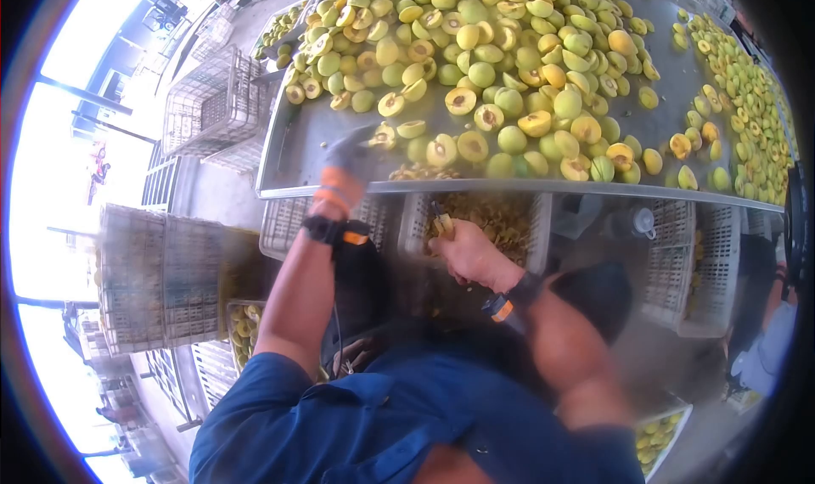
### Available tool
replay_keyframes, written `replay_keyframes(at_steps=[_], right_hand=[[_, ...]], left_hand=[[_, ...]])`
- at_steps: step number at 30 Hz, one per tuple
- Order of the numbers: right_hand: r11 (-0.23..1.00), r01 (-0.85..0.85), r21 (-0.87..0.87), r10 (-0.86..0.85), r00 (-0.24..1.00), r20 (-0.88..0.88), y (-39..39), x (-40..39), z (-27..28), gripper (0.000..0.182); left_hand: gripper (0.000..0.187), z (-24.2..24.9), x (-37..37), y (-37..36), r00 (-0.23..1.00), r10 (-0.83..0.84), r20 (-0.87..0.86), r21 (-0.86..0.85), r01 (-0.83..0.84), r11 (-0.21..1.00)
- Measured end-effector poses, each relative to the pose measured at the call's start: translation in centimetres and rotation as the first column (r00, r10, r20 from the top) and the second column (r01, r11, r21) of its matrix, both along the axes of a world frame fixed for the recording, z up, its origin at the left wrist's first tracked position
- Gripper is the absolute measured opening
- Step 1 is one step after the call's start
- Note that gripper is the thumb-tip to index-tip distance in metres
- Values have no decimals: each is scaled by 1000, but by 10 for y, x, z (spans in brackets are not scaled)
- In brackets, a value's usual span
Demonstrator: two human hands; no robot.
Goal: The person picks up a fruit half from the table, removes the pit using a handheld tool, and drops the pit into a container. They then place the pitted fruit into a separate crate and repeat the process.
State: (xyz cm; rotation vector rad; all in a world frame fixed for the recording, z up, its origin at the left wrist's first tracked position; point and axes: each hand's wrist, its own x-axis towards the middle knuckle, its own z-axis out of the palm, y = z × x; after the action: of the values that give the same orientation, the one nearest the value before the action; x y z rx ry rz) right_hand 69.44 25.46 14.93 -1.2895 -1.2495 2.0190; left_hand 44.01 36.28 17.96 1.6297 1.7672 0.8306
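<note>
My left hand [346, 166], in a dark glove with an orange cuff, is over the left front of the metal table [293, 157], blurred by motion. Its fingers reach toward a halved fruit [383, 136]; whether they hold it cannot be made out. My right hand [471, 253] is bare and closed around a small tool [443, 222] with a yellowish handle, just below the table's front edge. Under that hand a white crate [538, 233] holds brownish pits and scraps [497, 212]. Halved green and yellow fruits [509, 102] are heaped on the table.
Another fruit pile [755, 102] lies at the table's far right. Stacked crates [161, 280] stand at the left, with more crates [212, 102] behind. Under the table are a white jug [632, 223] and more crates [692, 267]. Part of another person [768, 348] shows at the right edge.
</note>
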Motion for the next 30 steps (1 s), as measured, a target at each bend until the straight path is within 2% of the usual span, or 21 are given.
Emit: replay_keyframes(at_steps=[1, 2, 5, 6, 9, 10, 13, 16, 19, 22, 25, 27, 28, 29, 30], right_hand=[[1000, 10, 2, -10, 1000, -11, 1, 0, 3, 20], [1000, 22, 14, -22, 999, -23, 1, 1, 4, 19], [995, 50, 84, -49, 999, -18, 5, 4, 1, 20], [990, 53, 133, -55, 998, 12, 7, 5, -2, 23], [964, 100, 245, -111, 993, 31, 11, 9, -13, 29], [952, 119, 281, -135, 990, 37, 13, 9, -17, 29], [905, 167, 392, -213, 974, 77, 21, 8, -25, 31], [874, 202, 442, -270, 958, 95, 23, 11, -15, 33], [863, 194, 467, -268, 959, 96, 21, 13, -17, 33], [852, 215, 477, -293, 951, 96, 13, 15, -6, 31], [834, 196, 515, -304, 943, 133, 7, 15, -2, 29], [988, 115, 107, -117, 993, 8, 9, 20, 16, 28], [997, 76, -9, -77, 996, -55, 10, 22, 20, 27], [992, 31, -123, -45, 993, -112, 11, 23, 24, 26], [988, 28, -150, -49, 989, -141, 10, 24, 19, 26]], left_hand=[[48, -23, 14, 21, 977, -155, -146, 128, 174, 976], [54, -15, 38, 28, 931, -293, -220, 146, 328, 933], [57, -36, 67, 55, 739, -461, -491, 46, 551, 833], [58, -34, 74, 61, 746, -513, -425, -96, 526, 845], [59, -31, 70, 72, 767, -589, -254, -207, 552, 808], [57, -28, 71, 71, 744, -580, -331, -285, 507, 813], [43, -20, 68, 55, 820, -504, -272, -178, 472, 863], [41, -1, 70, 30, 913, -406, -45, -188, 391, 901], [39, 17, 81, -1, 951, -289, 106, -188, 305, 934], [51, 7, 84, -18, 963, -264, -55, -38, 262, 964], [44, 5, 90, -34, 974, -211, -75, 63, 216, 974], [40, 13, 99, -49, 978, -210, 11, 56, 209, 976], [38, 18, 101, -52, 977, -208, 56, 56, 205, 977], [38, 19, 102, -53, 976, -217, 25, 62, 216, 975], [38, 19, 102, -54, 974, -227, -6, 65, 227, 972]])
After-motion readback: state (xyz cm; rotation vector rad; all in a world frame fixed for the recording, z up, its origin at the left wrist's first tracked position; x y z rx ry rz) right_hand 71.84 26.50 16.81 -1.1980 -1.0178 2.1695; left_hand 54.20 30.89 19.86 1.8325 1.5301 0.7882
